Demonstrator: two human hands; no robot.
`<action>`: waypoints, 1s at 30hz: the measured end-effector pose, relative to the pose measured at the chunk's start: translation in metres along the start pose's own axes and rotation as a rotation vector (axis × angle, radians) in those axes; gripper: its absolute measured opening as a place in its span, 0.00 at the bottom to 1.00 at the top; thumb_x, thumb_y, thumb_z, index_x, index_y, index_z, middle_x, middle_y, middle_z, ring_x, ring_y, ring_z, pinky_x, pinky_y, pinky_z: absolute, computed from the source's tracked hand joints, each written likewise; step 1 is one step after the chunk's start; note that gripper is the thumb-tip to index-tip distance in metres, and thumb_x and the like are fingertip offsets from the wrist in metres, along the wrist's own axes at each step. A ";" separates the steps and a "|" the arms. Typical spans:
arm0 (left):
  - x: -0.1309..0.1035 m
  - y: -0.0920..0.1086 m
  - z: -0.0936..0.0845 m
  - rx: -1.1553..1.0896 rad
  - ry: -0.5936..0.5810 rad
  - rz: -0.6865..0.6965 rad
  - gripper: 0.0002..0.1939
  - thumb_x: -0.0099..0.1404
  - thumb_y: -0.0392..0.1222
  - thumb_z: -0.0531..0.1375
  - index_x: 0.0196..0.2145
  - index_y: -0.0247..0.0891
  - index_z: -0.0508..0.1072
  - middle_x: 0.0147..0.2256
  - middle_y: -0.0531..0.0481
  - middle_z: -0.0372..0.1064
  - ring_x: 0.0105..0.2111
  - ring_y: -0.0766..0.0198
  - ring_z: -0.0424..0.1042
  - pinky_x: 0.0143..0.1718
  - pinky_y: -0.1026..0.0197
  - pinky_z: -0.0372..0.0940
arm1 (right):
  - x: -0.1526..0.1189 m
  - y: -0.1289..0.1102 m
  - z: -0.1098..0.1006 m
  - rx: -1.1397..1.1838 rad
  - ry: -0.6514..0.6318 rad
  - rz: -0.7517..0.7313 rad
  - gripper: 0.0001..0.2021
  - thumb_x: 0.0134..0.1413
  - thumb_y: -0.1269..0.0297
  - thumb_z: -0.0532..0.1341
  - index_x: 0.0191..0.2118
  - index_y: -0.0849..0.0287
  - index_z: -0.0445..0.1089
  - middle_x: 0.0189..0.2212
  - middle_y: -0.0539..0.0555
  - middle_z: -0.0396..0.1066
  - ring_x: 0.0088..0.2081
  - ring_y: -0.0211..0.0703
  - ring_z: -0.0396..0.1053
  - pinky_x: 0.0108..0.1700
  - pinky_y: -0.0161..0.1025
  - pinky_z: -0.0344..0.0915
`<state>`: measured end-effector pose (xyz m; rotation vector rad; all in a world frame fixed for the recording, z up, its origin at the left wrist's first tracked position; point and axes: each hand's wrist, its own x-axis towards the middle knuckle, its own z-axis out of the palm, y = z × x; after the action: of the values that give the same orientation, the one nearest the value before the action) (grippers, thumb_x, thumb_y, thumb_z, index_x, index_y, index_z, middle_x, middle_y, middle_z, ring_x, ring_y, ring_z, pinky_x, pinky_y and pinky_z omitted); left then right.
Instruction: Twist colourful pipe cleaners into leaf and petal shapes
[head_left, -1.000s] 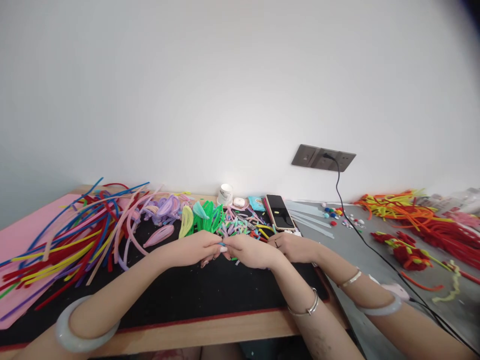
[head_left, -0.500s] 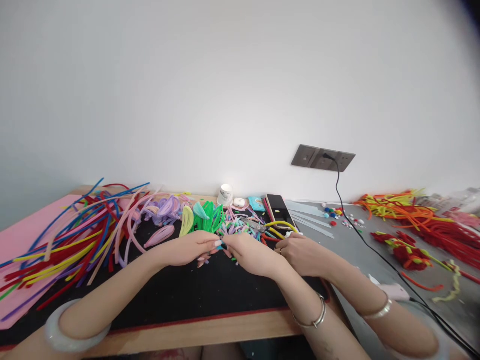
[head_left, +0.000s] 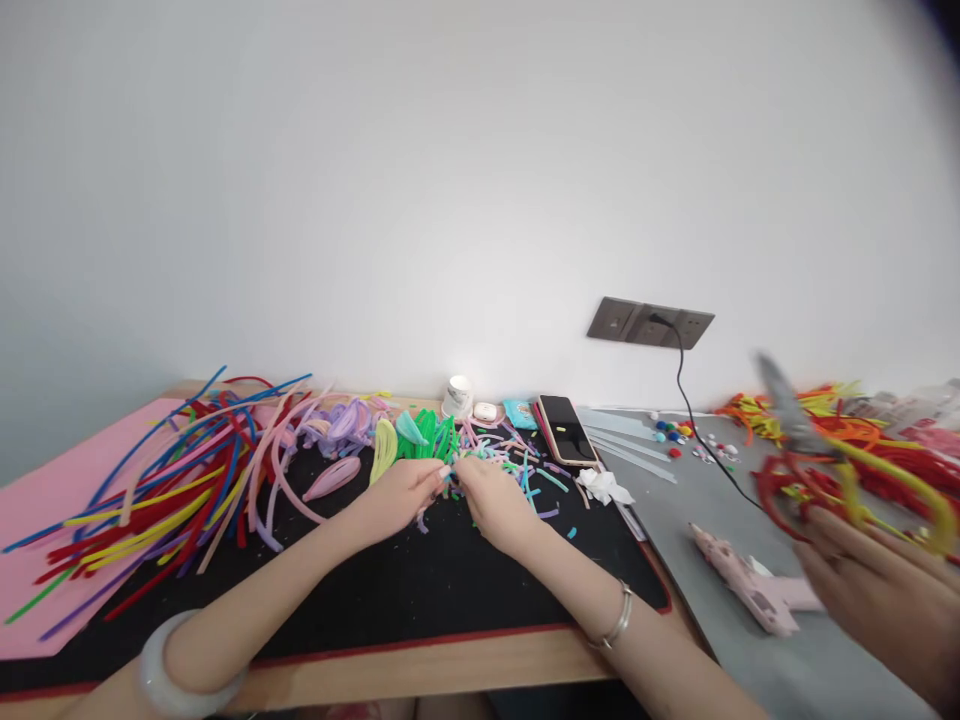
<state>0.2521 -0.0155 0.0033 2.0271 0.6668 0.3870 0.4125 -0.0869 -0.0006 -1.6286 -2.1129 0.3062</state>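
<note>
My left hand [head_left: 409, 492] and my right hand [head_left: 493, 500] meet over the black mat [head_left: 375, 590], fingertips pinched together. Between them is a small bluish bit of pipe cleaner, mostly hidden by the fingers. Just behind lie folded green pipe cleaners [head_left: 435, 438], a yellow looped petal shape [head_left: 384, 448] and a pile of short pastel cuttings [head_left: 491, 450]. A pink looped petal shape [head_left: 332, 478] rests left of my left hand. At the right, another person's hand [head_left: 877, 600] holds pliers [head_left: 795, 420] with red and yellow handles, blurred by motion.
Long coloured pipe cleaners [head_left: 187, 480] heap at the left on pink sheets [head_left: 45, 480]. A paper cup [head_left: 457, 397], a phone [head_left: 567, 432] and crumpled tissue [head_left: 604, 487] stand behind. On the grey table [head_left: 645, 540] lies a pink glue gun [head_left: 750, 580]; a black cable [head_left: 694, 425] hangs from the socket.
The other person's hand has moved right, away from beside my right hand, lifting the pliers off the mat. That uncovers the tissue and glue gun. My hands stay pinched together.
</note>
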 end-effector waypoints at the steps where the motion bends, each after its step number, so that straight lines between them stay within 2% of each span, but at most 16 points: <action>1: -0.002 0.000 -0.002 0.235 0.031 0.081 0.16 0.68 0.46 0.44 0.24 0.39 0.56 0.20 0.54 0.56 0.23 0.64 0.58 0.28 0.62 0.55 | -0.001 0.004 0.001 0.109 -0.011 0.005 0.08 0.61 0.73 0.46 0.36 0.59 0.61 0.31 0.54 0.63 0.34 0.42 0.60 0.38 0.38 0.59; 2: -0.005 0.000 -0.005 0.451 0.046 0.168 0.15 0.69 0.42 0.44 0.25 0.39 0.59 0.23 0.52 0.60 0.25 0.63 0.61 0.28 0.61 0.55 | -0.003 0.007 0.000 0.259 -0.073 0.012 0.07 0.62 0.71 0.47 0.36 0.58 0.60 0.30 0.52 0.62 0.32 0.40 0.60 0.37 0.37 0.60; 4: -0.011 0.000 -0.009 0.775 0.032 0.341 0.12 0.68 0.35 0.45 0.29 0.38 0.64 0.28 0.48 0.65 0.29 0.61 0.64 0.30 0.60 0.55 | -0.008 0.013 -0.010 0.582 -0.278 0.065 0.08 0.64 0.63 0.47 0.36 0.58 0.60 0.28 0.49 0.61 0.29 0.36 0.59 0.31 0.34 0.60; 7: -0.019 0.000 -0.010 1.036 0.020 0.593 0.12 0.67 0.30 0.46 0.33 0.37 0.67 0.29 0.47 0.68 0.30 0.60 0.65 0.29 0.60 0.54 | -0.008 0.019 -0.026 0.889 -0.543 0.118 0.14 0.61 0.54 0.52 0.34 0.61 0.62 0.30 0.51 0.63 0.28 0.34 0.62 0.28 0.31 0.61; 11: -0.025 0.002 -0.006 1.150 0.045 0.831 0.10 0.68 0.32 0.48 0.32 0.38 0.66 0.27 0.50 0.66 0.27 0.62 0.63 0.26 0.59 0.53 | 0.002 0.026 -0.030 0.986 -0.824 0.069 0.17 0.56 0.51 0.58 0.32 0.63 0.67 0.30 0.53 0.67 0.31 0.34 0.65 0.32 0.31 0.62; 16: -0.031 0.006 -0.004 1.159 0.122 0.952 0.09 0.68 0.31 0.50 0.31 0.38 0.66 0.25 0.51 0.64 0.26 0.63 0.61 0.26 0.59 0.53 | 0.003 0.032 -0.013 1.207 -1.006 0.053 0.19 0.52 0.51 0.63 0.35 0.67 0.70 0.30 0.54 0.69 0.28 0.35 0.65 0.31 0.33 0.63; 20: -0.034 0.006 -0.004 1.147 0.109 0.928 0.08 0.67 0.31 0.51 0.31 0.38 0.66 0.25 0.52 0.64 0.25 0.63 0.61 0.25 0.59 0.52 | -0.002 0.030 -0.010 1.269 -0.978 0.053 0.15 0.53 0.56 0.63 0.33 0.67 0.69 0.23 0.49 0.64 0.24 0.32 0.60 0.29 0.33 0.60; 23: -0.034 0.003 -0.004 1.096 0.047 0.822 0.09 0.66 0.30 0.50 0.31 0.38 0.66 0.25 0.51 0.66 0.25 0.63 0.63 0.25 0.59 0.51 | -0.004 0.020 -0.022 1.056 -0.843 -0.023 0.11 0.59 0.62 0.56 0.32 0.65 0.68 0.19 0.46 0.58 0.22 0.32 0.56 0.28 0.32 0.57; 25: -0.034 0.001 -0.003 1.001 -0.001 0.682 0.10 0.66 0.29 0.48 0.31 0.37 0.67 0.27 0.50 0.68 0.26 0.63 0.64 0.26 0.60 0.52 | -0.006 0.010 -0.032 0.768 -0.704 -0.086 0.10 0.60 0.69 0.51 0.31 0.63 0.67 0.18 0.45 0.57 0.22 0.32 0.55 0.27 0.32 0.55; 27: -0.031 -0.001 -0.003 0.829 -0.038 0.479 0.12 0.66 0.31 0.47 0.30 0.38 0.67 0.27 0.51 0.68 0.26 0.63 0.65 0.27 0.61 0.52 | -0.007 0.001 -0.038 0.469 -0.542 -0.113 0.11 0.57 0.76 0.50 0.29 0.62 0.67 0.19 0.46 0.58 0.23 0.32 0.57 0.28 0.31 0.54; 30: -0.023 -0.006 0.001 0.382 -0.091 0.165 0.16 0.69 0.41 0.45 0.26 0.38 0.64 0.21 0.54 0.63 0.22 0.65 0.63 0.26 0.63 0.53 | -0.008 -0.007 -0.033 0.116 -0.319 -0.116 0.11 0.53 0.80 0.50 0.28 0.62 0.66 0.22 0.48 0.63 0.25 0.34 0.59 0.30 0.32 0.53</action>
<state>0.2320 -0.0275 -0.0020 2.4577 0.5491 0.2746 0.4235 -0.0998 0.0297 -1.4618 -2.3606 0.6763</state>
